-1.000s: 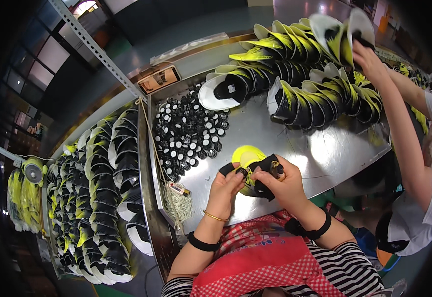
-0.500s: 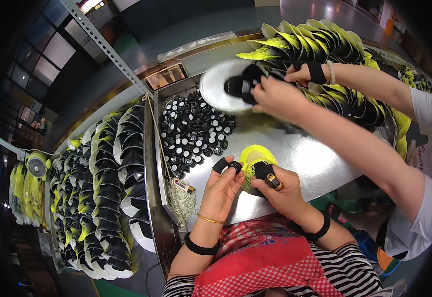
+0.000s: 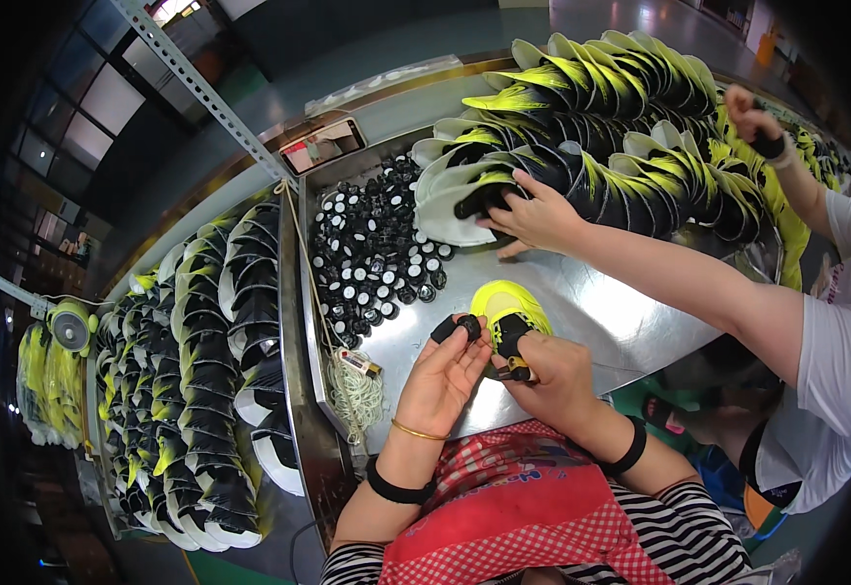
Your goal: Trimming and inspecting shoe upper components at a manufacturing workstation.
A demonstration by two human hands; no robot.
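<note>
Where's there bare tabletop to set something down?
Widest patch: the tabletop right of the yellow upper, nearer than the co-worker's forearm. A smaller one lies between the black parts and the left hand. Crowded: the far side, with stacked uppers, and the left, with those parts and cord.

A yellow-and-black shoe upper is seen over the metal table. Just left of this upper, a small dark round piece is pinched by the left hand. At the upper's near end, a dark-and-brass tool is gripped by the right hand. Beyond and left of the upper, dark, partly white-faced discs are heaped. Beyond it, nested uppers are touched at one end by a co-worker's hand.
</note>
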